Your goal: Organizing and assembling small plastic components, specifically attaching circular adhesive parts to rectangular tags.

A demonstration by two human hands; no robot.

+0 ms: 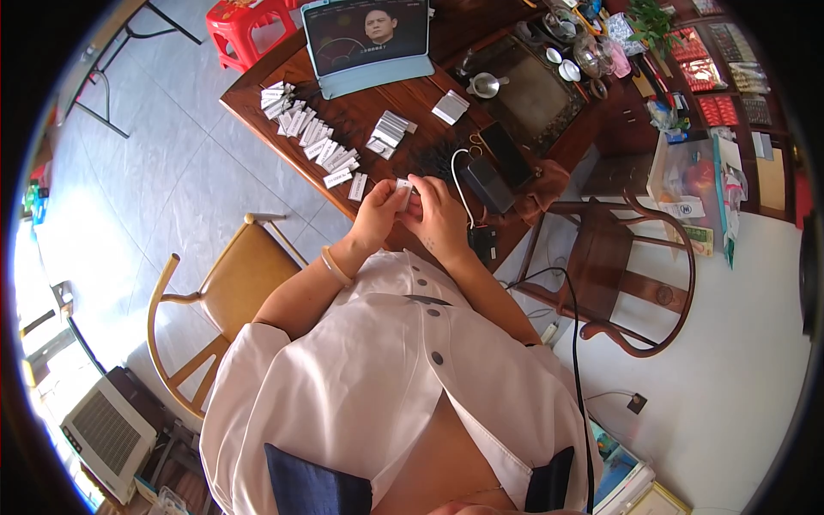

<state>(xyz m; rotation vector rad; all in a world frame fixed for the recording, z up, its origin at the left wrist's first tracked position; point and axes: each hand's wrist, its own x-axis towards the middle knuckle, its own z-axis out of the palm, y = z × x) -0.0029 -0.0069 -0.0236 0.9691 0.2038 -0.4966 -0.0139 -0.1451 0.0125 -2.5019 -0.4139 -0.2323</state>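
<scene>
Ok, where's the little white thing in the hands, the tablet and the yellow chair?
small white piece (pixel 403 194), head view, its middle between both hands.
tablet (pixel 366 34), head view, screen centre.
yellow chair (pixel 236 283), head view, seat.

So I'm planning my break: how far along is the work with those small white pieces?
Done, it seems: rows of white pieces laid out on the table. In hand: one piece, held between the left hand and right hand. Possibly left: small stacks nearer the tablet.

A small white box, flat and rectangular, sits just above the centre of the frame, pinched between the left hand and right hand over the near edge of the dark wooden counter.
</scene>
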